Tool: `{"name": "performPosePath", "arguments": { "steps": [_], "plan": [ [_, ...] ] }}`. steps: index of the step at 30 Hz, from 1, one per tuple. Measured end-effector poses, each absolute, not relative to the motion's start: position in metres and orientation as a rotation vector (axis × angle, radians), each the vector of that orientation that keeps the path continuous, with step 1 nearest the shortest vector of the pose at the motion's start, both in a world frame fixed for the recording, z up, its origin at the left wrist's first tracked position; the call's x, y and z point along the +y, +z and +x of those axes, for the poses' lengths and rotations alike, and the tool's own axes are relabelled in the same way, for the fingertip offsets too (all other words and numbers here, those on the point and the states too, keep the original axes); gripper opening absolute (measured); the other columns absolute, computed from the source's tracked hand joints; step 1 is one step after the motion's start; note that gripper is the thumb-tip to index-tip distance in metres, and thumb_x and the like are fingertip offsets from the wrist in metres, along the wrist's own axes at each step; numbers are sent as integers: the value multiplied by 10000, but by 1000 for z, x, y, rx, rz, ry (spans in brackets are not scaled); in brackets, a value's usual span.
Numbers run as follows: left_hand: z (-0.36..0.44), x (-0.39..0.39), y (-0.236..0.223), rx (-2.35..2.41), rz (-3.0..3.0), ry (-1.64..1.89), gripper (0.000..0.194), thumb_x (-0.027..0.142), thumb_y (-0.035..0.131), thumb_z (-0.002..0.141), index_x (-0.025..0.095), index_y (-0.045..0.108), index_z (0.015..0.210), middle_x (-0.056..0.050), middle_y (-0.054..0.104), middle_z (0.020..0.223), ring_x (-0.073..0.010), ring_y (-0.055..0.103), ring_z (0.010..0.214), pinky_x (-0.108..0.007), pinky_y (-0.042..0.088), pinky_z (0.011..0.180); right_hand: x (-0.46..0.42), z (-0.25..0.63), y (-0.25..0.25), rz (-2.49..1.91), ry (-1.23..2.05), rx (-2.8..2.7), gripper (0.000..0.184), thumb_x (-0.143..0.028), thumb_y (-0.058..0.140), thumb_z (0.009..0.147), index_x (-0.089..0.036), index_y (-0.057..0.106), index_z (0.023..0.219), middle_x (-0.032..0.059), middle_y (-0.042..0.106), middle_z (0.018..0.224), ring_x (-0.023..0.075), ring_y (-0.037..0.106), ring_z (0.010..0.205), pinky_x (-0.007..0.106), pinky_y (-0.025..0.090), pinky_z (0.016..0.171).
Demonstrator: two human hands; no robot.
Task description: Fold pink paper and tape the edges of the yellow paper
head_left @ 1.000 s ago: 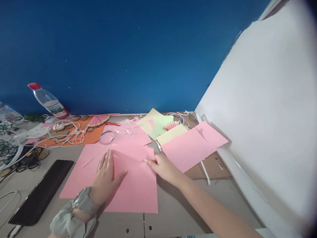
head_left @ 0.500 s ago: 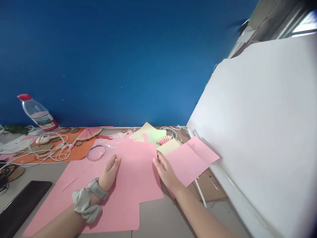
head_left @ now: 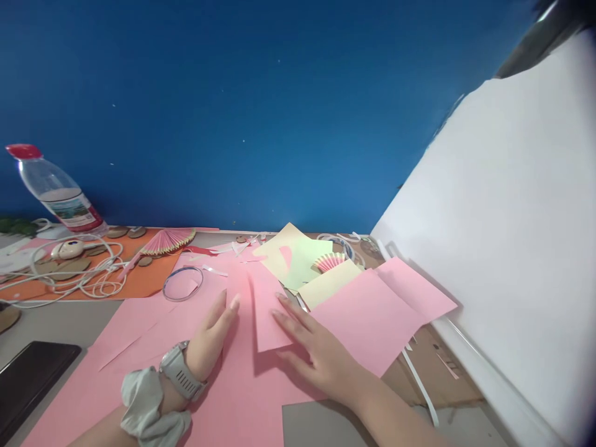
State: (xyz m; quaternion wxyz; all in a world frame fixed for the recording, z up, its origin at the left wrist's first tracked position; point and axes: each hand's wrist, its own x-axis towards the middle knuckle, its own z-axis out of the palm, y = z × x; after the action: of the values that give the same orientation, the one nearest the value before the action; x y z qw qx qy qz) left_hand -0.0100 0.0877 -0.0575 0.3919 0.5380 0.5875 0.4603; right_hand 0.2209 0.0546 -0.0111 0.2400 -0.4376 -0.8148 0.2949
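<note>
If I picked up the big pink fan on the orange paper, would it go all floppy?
Probably not all floppy: the fan has many pleats, which should stiffen it along the folds, though it might flex between them. It would likely feel very light, since it looks like just folded paper. A hard squeeze could crush those thin pleats.

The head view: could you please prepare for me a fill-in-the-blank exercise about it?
The bottle has a ____ cap.
The wall behind the bottle is ____.
The watch is worn on the ____ wrist.
The folded paper under the fingers of the right hand is ____.
Missing words: red; blue; left; pink.
</note>
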Motion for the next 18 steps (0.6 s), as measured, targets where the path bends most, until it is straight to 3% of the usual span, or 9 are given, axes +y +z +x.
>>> {"name": "performPosePath", "arguments": {
  "steps": [2,5,7,9,11,14,18],
  "plan": [
    [-4,86,-45,1496,1297,1101,467,494,516,814,196,561,1170,-90,614,1164,-272,475,1202,-361,440,941,55,222,-14,-1327,880,-1988,560,-358,480,879,-296,311,1409,42,365,1449,226,342,1322,421,325,1062],
    [4,84,-27,1295,1289,1020,456,485,467,850,186,517,1191,-75,652,991,-234,587,996,-329,483,829,59,225,-16,-1506,1056,-1546,452,-431,446,885,-206,502,1273,101,634,1163,276,581,1086,413,490,873],
    [6,82,-19,1166,1253,963,441,482,420,875,179,472,1191,-40,637,840,-197,608,816,-313,494,736,62,229,-15,-1569,1077,-1318,443,-489,481,852,-163,598,1127,108,695,978,289,647,904,387,532,730],
    [7,81,-17,1053,1274,888,386,473,430,874,168,488,1104,-13,591,763,-172,580,732,-294,479,689,65,232,-15,-1557,1020,-1163,452,-502,513,828,-165,591,1119,104,692,960,279,650,842,360,533,664],
    [7,79,-19,1052,1397,842,298,456,480,855,166,521,911,6,528,725,-151,530,697,-267,445,661,68,235,-15,-1485,977,-1103,468,-489,480,851,-202,523,1219,100,653,1089,270,631,919,345,533,682],
    [6,80,-24,1237,1574,817,332,452,496,846,182,415,671,43,379,648,-112,397,606,-234,362,572,70,238,-19,-1498,889,-1049,529,-490,405,885,-259,362,1359,92,483,1346,276,513,1159,372,512,820],
    [6,81,-27,1287,1566,824,324,459,452,867,184,413,699,50,364,647,-108,373,596,-230,350,567,64,235,-25,-1601,529,-1186,751,-449,480,860,-322,35,1451,43,108,1533,287,198,1375,489,335,1037]
  ]
}}
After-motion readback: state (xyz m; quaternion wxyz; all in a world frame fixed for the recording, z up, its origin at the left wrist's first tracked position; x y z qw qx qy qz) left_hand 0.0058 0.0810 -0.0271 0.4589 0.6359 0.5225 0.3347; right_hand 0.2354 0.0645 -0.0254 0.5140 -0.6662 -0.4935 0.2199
